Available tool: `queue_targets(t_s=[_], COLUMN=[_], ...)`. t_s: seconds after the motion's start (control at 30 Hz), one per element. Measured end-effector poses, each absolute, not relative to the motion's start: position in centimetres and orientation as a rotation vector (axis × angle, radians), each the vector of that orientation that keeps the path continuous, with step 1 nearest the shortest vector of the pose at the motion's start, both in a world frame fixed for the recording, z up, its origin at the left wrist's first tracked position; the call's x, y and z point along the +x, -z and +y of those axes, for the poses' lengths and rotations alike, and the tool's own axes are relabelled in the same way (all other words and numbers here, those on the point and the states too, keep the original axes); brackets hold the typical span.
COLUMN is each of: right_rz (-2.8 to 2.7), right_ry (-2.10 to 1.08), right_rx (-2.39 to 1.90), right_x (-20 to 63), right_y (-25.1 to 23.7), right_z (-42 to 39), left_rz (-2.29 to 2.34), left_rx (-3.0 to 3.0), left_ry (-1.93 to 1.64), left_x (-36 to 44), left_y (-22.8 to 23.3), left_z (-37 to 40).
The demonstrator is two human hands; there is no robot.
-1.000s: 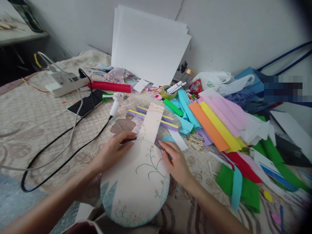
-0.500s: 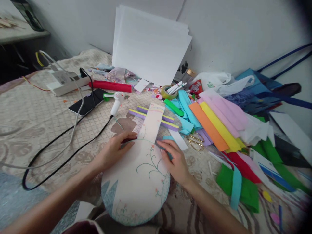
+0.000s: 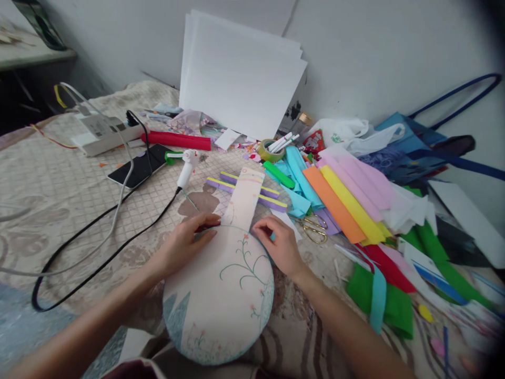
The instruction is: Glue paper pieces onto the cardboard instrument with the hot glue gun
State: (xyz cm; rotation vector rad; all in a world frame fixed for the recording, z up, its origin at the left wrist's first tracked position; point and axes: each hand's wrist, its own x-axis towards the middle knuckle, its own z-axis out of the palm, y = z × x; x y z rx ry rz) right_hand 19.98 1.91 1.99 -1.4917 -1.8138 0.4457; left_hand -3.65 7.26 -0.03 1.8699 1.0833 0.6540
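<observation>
A round pale board (image 3: 221,284) with painted green vines, small flowers and blue-grey peaks lies low in front of me. A narrow pale strip (image 3: 244,195) extends from its top over two purple-and-yellow bars (image 3: 272,196). My left hand (image 3: 193,239) grips the upper left rim, thumb on the face and fingers partly hidden behind. At the upper right rim, beside the strip's base, my right hand (image 3: 282,245) is closed in a pinch; what its fingertips hold cannot be made out. A thin green line follows the top rim between both hands.
A white glue gun (image 3: 188,168) with a black cord lies left of the strip, near a phone (image 3: 138,166) and a power strip (image 3: 106,137). Gold-handled scissors (image 3: 314,229), tape (image 3: 271,150) and coloured crepe paper (image 3: 335,205) crowd the right. White sheets (image 3: 240,73) lean on the wall.
My right hand has drawn its fingers from a looser, spread pose into a tight pinch at the rim. My left hand and the board stay nearly still; the view shifts slightly.
</observation>
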Motion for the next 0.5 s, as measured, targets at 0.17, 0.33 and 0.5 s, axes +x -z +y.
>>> queue_targets(t_s=[0.17,0.33,0.5], right_rz=[-1.798,-1.937,-2.195], right_ry=[-0.206,-0.078,-0.307], right_rx=[-1.690,-1.987,-1.978], right_x=[24.8,33.9,38.1], right_y=[-1.5,-0.8,-0.7], right_z=[0.8,0.6,1.8], left_rz=[1.071,1.017,1.019], left_rx=[1.881,1.916,1.939], left_ry=[-0.615,-0.606,-0.573], left_x=[-3.9,-3.8,-3.5], left_y=[-0.2,-0.4,-0.4], left_z=[7.7,8.5,8.9])
